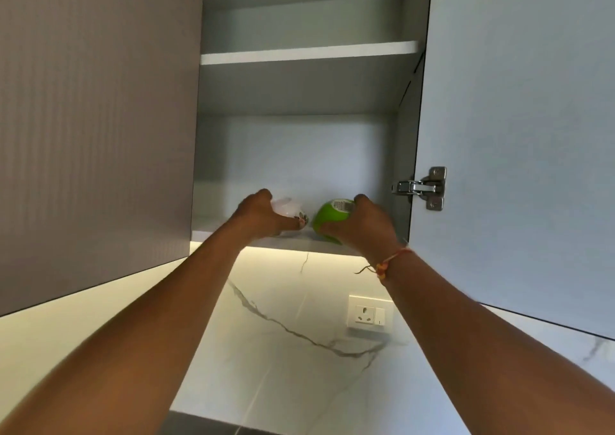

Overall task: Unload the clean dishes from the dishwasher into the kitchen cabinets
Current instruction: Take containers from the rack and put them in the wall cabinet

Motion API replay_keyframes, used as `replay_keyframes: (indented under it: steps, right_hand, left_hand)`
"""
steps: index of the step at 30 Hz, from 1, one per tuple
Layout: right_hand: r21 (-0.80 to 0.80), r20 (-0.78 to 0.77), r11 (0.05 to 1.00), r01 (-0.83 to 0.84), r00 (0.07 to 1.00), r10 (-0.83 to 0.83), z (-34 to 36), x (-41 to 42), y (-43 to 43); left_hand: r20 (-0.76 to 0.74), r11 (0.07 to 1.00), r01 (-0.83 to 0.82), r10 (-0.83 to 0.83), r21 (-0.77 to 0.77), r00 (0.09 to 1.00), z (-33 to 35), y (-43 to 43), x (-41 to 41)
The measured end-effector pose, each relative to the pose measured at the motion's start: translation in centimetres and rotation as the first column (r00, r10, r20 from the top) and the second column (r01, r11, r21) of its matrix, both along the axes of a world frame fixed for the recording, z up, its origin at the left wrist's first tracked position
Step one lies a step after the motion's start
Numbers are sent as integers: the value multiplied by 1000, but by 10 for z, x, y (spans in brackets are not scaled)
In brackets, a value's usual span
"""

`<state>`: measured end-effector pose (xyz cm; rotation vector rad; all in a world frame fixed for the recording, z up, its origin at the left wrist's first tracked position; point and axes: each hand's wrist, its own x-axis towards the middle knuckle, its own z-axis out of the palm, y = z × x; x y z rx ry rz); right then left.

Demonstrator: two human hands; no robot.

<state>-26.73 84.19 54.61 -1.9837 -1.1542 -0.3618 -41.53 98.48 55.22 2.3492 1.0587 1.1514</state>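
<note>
I'm at the putting-away step, my left hand gripping a clear cup and my right hand clasping a green bowl at the front of the cabinet's bottom shelf; next, I judge, slide both deeper and let go.

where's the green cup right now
In the head view the green cup is at the front of the open cabinet's bottom shelf, right of centre, gripped by the right hand, beside the clear cup that the left hand holds.
</note>
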Motion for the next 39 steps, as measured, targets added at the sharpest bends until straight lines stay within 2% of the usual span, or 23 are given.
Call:
replay_keyframes:
  steps: [5,9,15,18,22,26,30,39]
  right_hand:
    - [-128,-73,982,136,987,-146,13,20,16]
    - [-220,3,951,218,975,-222,18,30,26]
    - [-327,73,914,238,971,-227,19,41,41]
    - [-314,132,902,296,954,-268,17,46,46]
    - [-155,110,915,371,927,-358,9,47,50]
    - [-8,253,897,442,869,-426,3,43,50]
    - [-117,211,929,351,923,-322,7,46,50]
    - [-222,164,910,349,934,-318,12,53,53]
  left_hand:
    - [-144,999,32,-32,-1,989,2,14,48]
    - [-184,997,80,-77,7,980,6,22,72]
    - [-203,993,101,-88,57,975,0,40,97]
    - [-182,991,92,-73,100,981,-3,44,100]
    - [-74,991,28,-19,127,997,-4,45,96]
    - [-100,973,70,-48,222,994,-4,41,94]
    - [-99,974,89,-69,210,993,-4,38,93]
    - [-24,972,118,-116,201,993,-5,40,93]
